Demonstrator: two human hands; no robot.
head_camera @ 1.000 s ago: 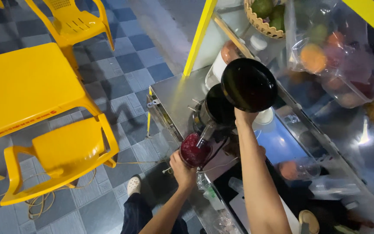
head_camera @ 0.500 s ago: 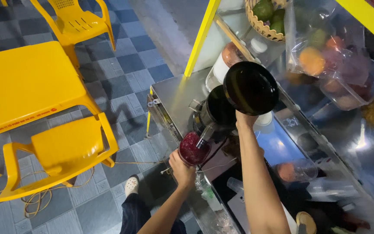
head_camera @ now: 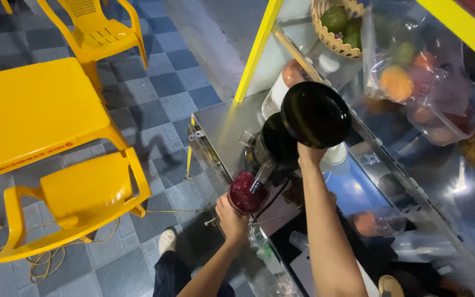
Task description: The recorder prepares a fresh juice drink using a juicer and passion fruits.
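My left hand [head_camera: 231, 218] grips a clear cup of dark red juice [head_camera: 247, 193] and holds it under the spout of a black juicer [head_camera: 275, 147]. My right hand [head_camera: 310, 155] reaches up from below and holds the round black pusher [head_camera: 315, 114] above the juicer's top. The juicer stands on a steel counter [head_camera: 219, 127] of a fruit stall. My fingers on the pusher are mostly hidden behind it.
A yellow plastic table [head_camera: 28, 115] and two yellow chairs [head_camera: 78, 203] [head_camera: 97, 30] stand on the tiled floor at left. A basket of green fruit [head_camera: 339, 25] and bags of fruit [head_camera: 413, 82] lie behind glass at right. My foot [head_camera: 167, 241] is below.
The view has shifted slightly. Both hands stay in place, the cup still under the spout and the pusher still held above the juicer.
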